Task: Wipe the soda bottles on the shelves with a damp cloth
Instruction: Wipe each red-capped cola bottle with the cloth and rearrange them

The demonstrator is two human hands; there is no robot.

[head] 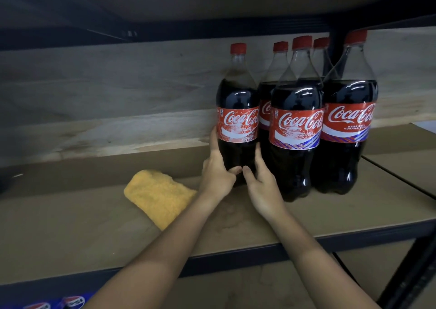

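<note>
Nearest you, down at the lower left edge, a few blue-capped Pepsi bottles (59, 303) peek from the shelf below; above them the yellow cloth (159, 196) lies loose on the shelf board (70, 226), in neither hand. Your left hand (218, 169) and right hand (258, 179) both curl round the base of the leftmost cola bottle (237, 119), so you seem to be positioning it rather than wiping. Next, free one hand for the cloth, minding the four other bottles (297, 124) crowding its right.

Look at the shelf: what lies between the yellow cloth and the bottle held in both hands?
In the head view, only the left hand lies between the yellow cloth and the held bottle; the right hand grips its other side.
</note>
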